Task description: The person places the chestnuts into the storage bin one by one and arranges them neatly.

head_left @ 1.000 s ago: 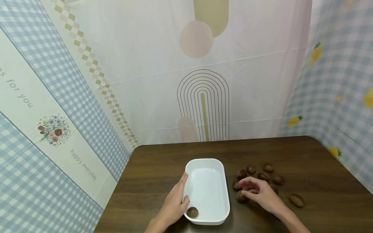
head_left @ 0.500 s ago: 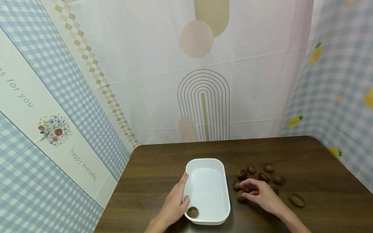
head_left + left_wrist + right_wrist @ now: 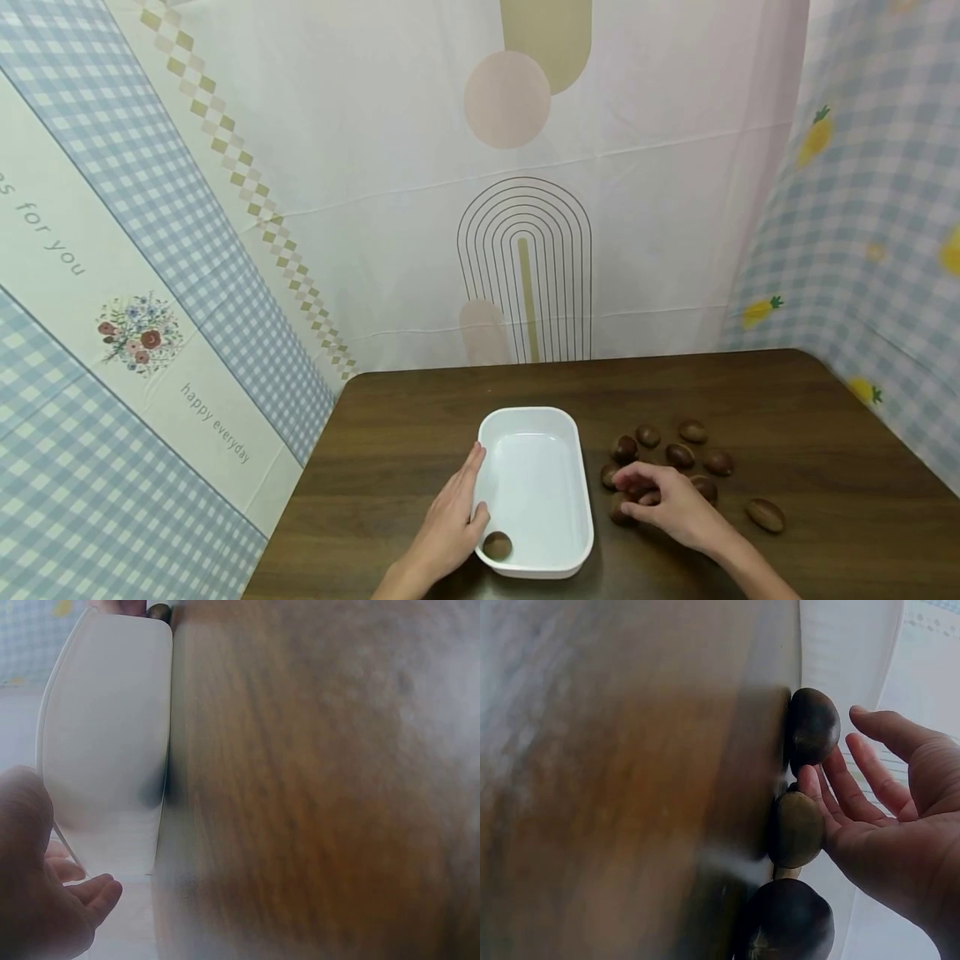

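Note:
A white rectangular baking dish (image 3: 532,500) stands on the table, with one brown oval nut-like piece (image 3: 497,546) in its front left corner. My left hand (image 3: 447,518) holds the dish's left wall, thumb over the rim and fingers along the outside; its thumb (image 3: 26,806) also shows in the left wrist view. Over a loose group of similar dark brown pieces to the right hovers my right hand (image 3: 663,500), fingers curved and thumb apart. In the right wrist view its fingertips touch or nearly touch a glossy dark piece (image 3: 814,726); another piece (image 3: 799,829) lies beside them.
Several more brown pieces lie spread behind and right of my right hand, such as one near the back (image 3: 692,431) and a longer one (image 3: 765,516). The dark wooden table (image 3: 405,433) ends at patterned cloth hangings on its back and sides.
My right hand has shifted very slightly down, with its thumb and fingers a little farther apart. The left hand and dish stay in place.

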The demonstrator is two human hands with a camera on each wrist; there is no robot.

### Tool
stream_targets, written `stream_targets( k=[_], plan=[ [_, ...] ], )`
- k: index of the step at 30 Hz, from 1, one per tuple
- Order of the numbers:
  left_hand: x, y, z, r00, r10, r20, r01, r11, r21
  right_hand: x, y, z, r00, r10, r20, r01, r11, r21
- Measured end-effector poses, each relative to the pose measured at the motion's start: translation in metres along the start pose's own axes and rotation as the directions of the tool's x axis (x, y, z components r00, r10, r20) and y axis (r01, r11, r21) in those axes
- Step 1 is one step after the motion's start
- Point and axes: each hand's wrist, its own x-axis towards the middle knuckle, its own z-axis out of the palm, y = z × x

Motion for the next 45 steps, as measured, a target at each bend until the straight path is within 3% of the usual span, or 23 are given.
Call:
stream_targets(
  k=[12,29,45],
  plan=[
    [0.0,-0.002,0.001,1.0,0.003,-0.004,-0.003,1.0,-0.001,0.001,0.001,0.008,0.997,-0.042,0.06,0.046,0.997,-0.069],
    [0.0,-0.001,0.0,1.0,0.014,-0.003,-0.014,1.0,-0.004,0.0,0.0,0.013,0.997,-0.046,0.064,0.054,0.99,-0.13],
    [0.0,-0.001,0.0,1.0,0.013,-0.004,-0.013,1.0,-0.009,-0.001,-0.003,0.013,0.998,-0.051,0.044,0.054,0.995,-0.087]
  ],
)
